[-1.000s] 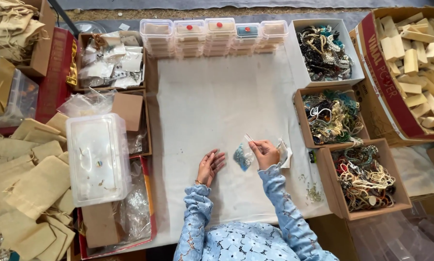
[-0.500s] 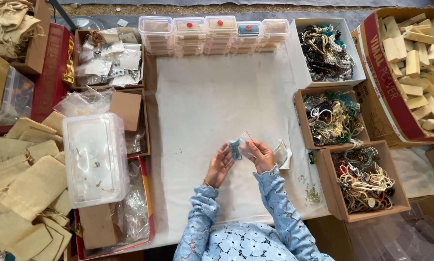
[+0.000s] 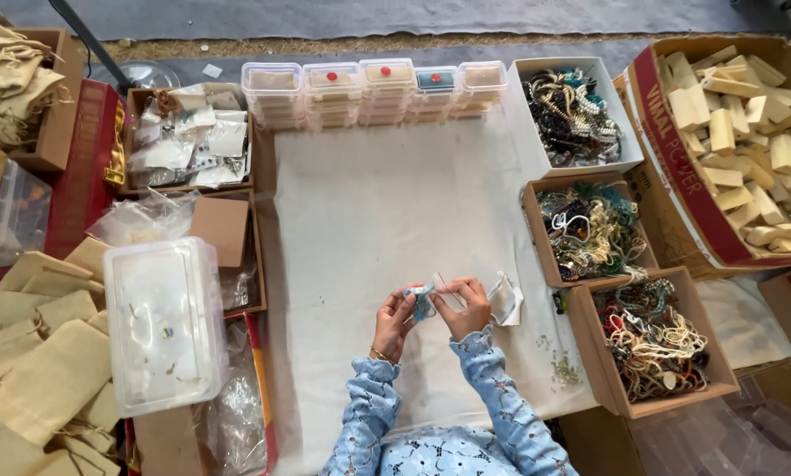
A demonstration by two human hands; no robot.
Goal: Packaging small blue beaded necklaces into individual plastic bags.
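Both hands, left hand [image 3: 394, 319] and right hand [image 3: 466, 306], pinch a small clear bag [image 3: 431, 298] with blue jewellery above the white cloth [image 3: 387, 203]; sealing seems underway, needing a firm press along its top.

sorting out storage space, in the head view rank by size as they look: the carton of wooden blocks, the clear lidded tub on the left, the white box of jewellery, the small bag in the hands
1. carton of wooden blocks
2. clear lidded tub
3. white box of jewellery
4. small bag, held in both hands, smallest by far

Glossy clear plastic bag [image 3: 432, 295], matt white cloth [image 3: 387, 203]
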